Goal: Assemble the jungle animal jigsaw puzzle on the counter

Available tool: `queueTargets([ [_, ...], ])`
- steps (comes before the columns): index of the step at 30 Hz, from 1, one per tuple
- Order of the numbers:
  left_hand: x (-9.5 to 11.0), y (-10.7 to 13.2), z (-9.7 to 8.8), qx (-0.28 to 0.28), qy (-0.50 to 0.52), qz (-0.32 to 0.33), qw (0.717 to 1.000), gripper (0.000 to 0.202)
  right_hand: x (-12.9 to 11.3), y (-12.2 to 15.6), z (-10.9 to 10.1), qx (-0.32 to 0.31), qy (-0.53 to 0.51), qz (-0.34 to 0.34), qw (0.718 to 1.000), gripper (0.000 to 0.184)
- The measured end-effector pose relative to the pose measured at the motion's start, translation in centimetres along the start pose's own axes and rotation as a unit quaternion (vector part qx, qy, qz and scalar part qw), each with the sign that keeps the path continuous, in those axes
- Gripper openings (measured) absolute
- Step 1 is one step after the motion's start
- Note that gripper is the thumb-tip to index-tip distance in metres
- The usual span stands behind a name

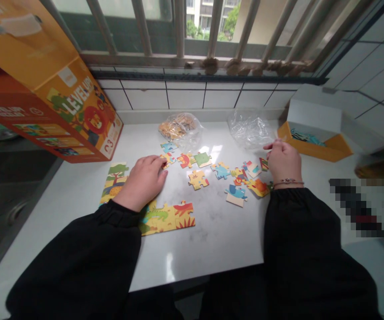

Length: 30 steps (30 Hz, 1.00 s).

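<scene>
Left hand (143, 182): fingers together, tips resting on a jigsaw piece (167, 160) above the joined puzzle section (167, 218), near the surface's left edge. Right hand (283, 162): fingers pinched together (any held piece hidden).

Soft grey daylight comes through the tall barred window (195, 22), throwing white glare on the glossy pale stone counter (212, 153). Shadows stay faint beneath the colourful cardboard jigsaw pieces (198, 180); the wide lens bends the edges, and a pixelated grey patch (360, 207) blurs the right.

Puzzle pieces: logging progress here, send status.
Left hand on a jigsaw piece; right hand raised over loose pieces. Joined puzzle section beside left hand. Nothing blocking.
</scene>
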State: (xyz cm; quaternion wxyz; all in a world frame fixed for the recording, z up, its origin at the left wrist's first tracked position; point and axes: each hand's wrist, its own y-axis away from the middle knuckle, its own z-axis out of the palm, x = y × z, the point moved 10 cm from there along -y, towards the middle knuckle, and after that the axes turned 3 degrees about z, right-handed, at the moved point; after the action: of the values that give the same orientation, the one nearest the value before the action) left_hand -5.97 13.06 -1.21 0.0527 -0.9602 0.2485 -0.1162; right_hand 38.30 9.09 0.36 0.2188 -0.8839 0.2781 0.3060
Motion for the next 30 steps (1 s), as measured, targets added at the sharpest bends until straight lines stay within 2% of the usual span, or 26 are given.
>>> queueTargets([
  [3, -0.1, 0.0, -0.7, 0.009, -0.007, -0.011, 1.000, 0.034, 1.3, -0.3, -2.6, 0.060, -0.034, 0.034, 0.997, 0.064],
  [5, -0.2, 0.0, -0.9, 0.010, -0.017, -0.018, 1.000, 0.032, 1.4, 0.1, -3.8, 0.072, -0.038, 0.035, 0.996, 0.063],
  [11, -1.0, 0.0, -1.3, 0.018, -0.043, -0.055, 0.997, 0.033, 2.9, 2.7, -6.0, 0.107, 0.038, 0.038, 0.993, 0.055],
  [14, -1.2, 0.0, -1.3, 0.005, -0.050, -0.071, 0.996, 0.037, 4.2, 3.6, -5.7, 0.088, 0.078, 0.037, 0.992, 0.047],
  [17, -1.3, 0.1, -1.5, 0.005, -0.042, -0.080, 0.996, 0.039, 4.6, 3.7, -4.4, 0.052, 0.123, 0.011, 0.991, 0.041],
  [22, -1.6, 0.2, -1.5, 0.018, -0.030, -0.081, 0.996, 0.038, 4.1, 3.4, -0.8, -0.032, 0.142, -0.025, 0.989, 0.059],
  [25, -1.8, 0.3, -1.5, 0.022, -0.027, -0.088, 0.996, 0.038, 3.8, 3.4, 0.0, -0.031, 0.147, -0.037, 0.988, 0.053],
  [30, -1.7, 0.3, -1.5, 0.019, -0.017, -0.096, 0.995, 0.039, 3.8, 3.2, 0.0, -0.013, 0.144, -0.042, 0.989, 0.044],
])
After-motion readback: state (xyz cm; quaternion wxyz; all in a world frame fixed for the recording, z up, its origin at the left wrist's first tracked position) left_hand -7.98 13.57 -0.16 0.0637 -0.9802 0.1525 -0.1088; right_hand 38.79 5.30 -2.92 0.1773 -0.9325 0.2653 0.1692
